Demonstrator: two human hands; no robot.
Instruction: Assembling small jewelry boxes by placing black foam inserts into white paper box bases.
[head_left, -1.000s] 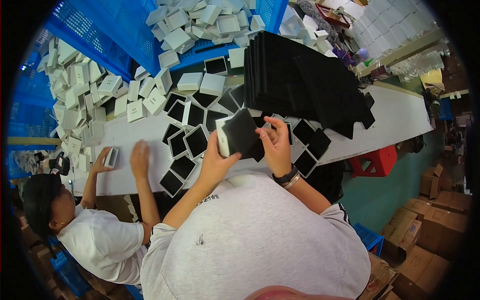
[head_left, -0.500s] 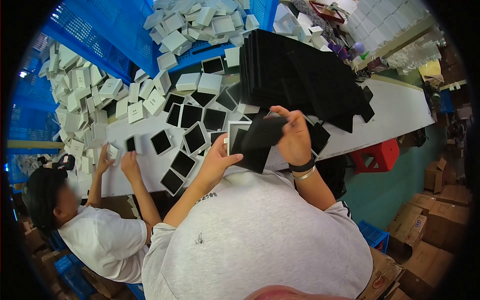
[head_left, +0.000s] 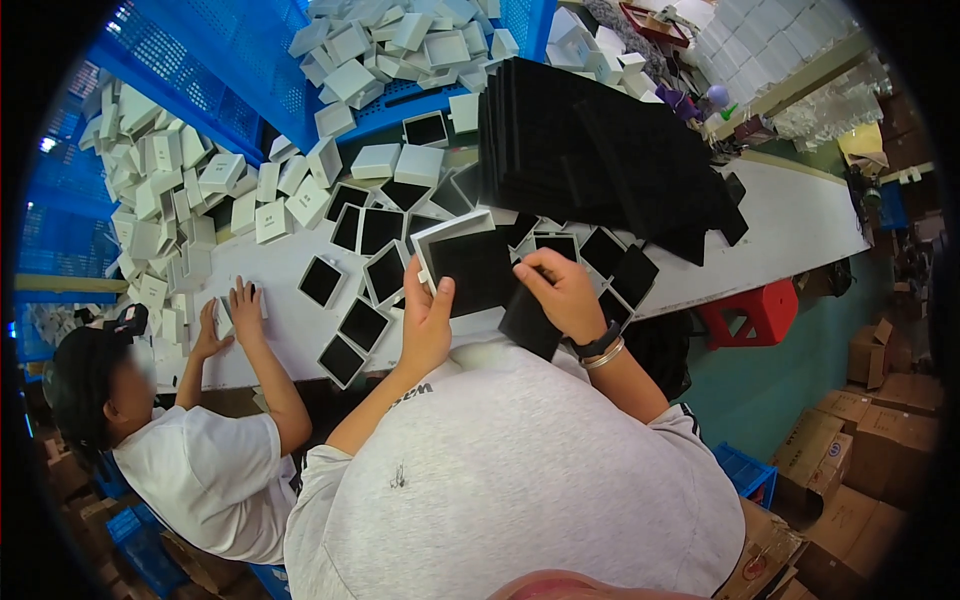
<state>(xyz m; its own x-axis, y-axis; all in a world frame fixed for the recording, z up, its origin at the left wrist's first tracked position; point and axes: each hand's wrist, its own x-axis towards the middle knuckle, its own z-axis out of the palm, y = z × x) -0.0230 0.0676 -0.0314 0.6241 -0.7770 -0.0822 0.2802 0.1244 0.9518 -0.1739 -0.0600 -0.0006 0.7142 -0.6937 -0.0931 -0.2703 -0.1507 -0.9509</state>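
Note:
My left hand (head_left: pixel 427 325) grips a shallow white box (head_left: pixel 450 226) by its left side, with the thumb toward the inside. A flat black pad (head_left: pixel 470 270) lies in or over this box; its lower right part runs up to my right fingers. Pinched in my right hand (head_left: pixel 562 292) is another black piece (head_left: pixel 528 322), which hangs down at a tilt in front of my shirt. Beyond both hands lie several white boxes with black insides, such as one box (head_left: pixel 382 232) on the left and another (head_left: pixel 604 250) on the right.
A stack of black sheets (head_left: pixel 560 150) covers the table (head_left: pixel 800 205) behind my right hand. White boxes (head_left: pixel 165 200) heap up at the left, and more fill a blue crate (head_left: pixel 280 90). A co-worker (head_left: pixel 200 470) handles a box at left. A red stool (head_left: pixel 755 312) and cartons stand right.
My right hand has come down with its black piece, and the pad now covers more of the box. The box in my left hand has shifted left and tilted. The co-worker's hands have moved closer together.

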